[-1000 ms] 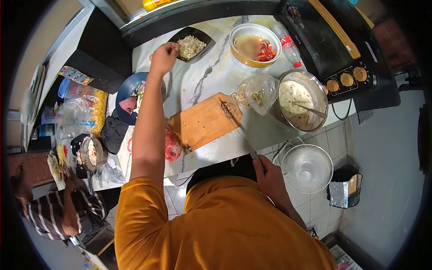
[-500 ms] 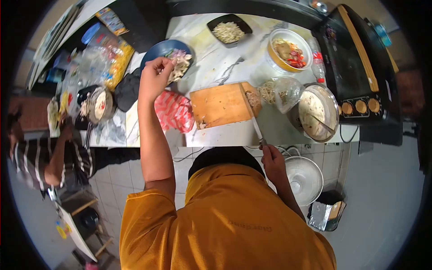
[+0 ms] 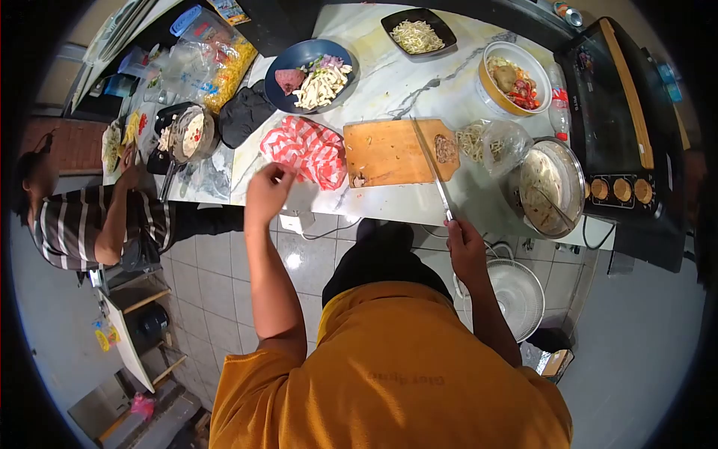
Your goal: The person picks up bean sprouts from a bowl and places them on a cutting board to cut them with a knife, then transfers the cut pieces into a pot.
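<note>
My right hand grips the handle of a knife, its long blade lying slantwise across the wooden cutting board. Bits of chopped food sit at the board's right end. Loosely curled, with a gap between thumb and fingers, my left hand hovers at the counter's front edge; I see nothing in it. Just beyond is a crumpled red-and-white checked cloth. A dark blue plate farther back holds pale chopped strips, chopped purple onion and a pink lump of meat.
At the back are a black bowl of sprouts and a white-and-yellow bowl of vegetables. A plastic bag, metal pot and oven stand right. A pan sits left, near another person in stripes.
My left hand has drawn back from above the blue plate to the counter edge beside the cloth. The knife stays in my right hand. The view has shifted.
</note>
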Tool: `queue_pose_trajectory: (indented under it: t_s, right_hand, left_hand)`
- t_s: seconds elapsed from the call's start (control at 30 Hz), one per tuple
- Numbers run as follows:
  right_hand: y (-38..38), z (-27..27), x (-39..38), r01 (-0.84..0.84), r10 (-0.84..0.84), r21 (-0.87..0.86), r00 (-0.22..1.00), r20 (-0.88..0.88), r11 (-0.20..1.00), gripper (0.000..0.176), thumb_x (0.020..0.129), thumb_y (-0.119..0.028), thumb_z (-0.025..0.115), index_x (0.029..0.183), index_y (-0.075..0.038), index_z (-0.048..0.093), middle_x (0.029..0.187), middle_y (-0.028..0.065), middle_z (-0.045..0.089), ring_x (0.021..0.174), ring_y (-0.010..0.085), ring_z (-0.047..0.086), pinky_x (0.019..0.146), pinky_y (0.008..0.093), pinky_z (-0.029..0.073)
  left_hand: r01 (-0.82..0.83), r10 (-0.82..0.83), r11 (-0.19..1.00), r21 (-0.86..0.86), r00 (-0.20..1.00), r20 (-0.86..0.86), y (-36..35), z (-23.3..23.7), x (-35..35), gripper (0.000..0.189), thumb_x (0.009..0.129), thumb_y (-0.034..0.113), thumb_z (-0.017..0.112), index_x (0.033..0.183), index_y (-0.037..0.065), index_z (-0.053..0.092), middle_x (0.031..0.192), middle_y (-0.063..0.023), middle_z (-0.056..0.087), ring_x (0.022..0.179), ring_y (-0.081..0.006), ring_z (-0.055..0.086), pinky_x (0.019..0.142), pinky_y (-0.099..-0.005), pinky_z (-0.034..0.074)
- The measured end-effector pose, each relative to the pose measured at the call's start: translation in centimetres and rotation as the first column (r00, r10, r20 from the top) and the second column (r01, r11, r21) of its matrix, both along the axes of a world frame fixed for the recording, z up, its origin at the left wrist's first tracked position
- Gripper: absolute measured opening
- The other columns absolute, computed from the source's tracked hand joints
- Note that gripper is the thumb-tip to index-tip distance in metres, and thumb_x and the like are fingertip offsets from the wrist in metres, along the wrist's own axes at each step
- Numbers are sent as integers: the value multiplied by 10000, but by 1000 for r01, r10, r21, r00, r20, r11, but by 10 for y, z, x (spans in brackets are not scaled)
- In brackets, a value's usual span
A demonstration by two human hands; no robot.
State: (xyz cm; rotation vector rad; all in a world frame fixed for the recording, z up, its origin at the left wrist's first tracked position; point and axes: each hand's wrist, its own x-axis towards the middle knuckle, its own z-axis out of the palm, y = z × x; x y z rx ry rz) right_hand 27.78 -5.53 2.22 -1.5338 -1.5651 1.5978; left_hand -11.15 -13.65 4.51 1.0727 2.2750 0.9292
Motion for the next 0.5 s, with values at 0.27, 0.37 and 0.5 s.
queue_pose_trajectory:
  t_s: [0.27,0.37,0.5]
  right_hand:
    - [-3,-8,-38,-27,-79,358,957,279,933,284,970,-278,578,1104,-32,624,824,200,675,774,386,674,680,434,512]
    - [-8,-8,-50,-23,-115,366,930,350,930,299,970,-280,573,1134,-34,619,821,192,680,774,399,665,699,463,515]
    - [-10,-29,-59,-62,-196,513,879,434,856,307,954,-280,601,1160,-54,620,920,179,644,840,392,650,716,474,519]
  left_hand:
    - [114,-108,993,23,978,-178,1,-46,19,255,795,221,749,897,2,668,848,-170,673,782,-323,658,707,-404,515]
    - [146,-132,989,35,957,-258,-2,-30,27,240,804,212,746,898,8,659,820,-153,660,780,-326,642,715,-418,501]
    - [175,-139,974,143,962,-235,4,-16,39,176,835,168,718,919,28,651,793,-125,642,744,-318,617,691,-439,465]
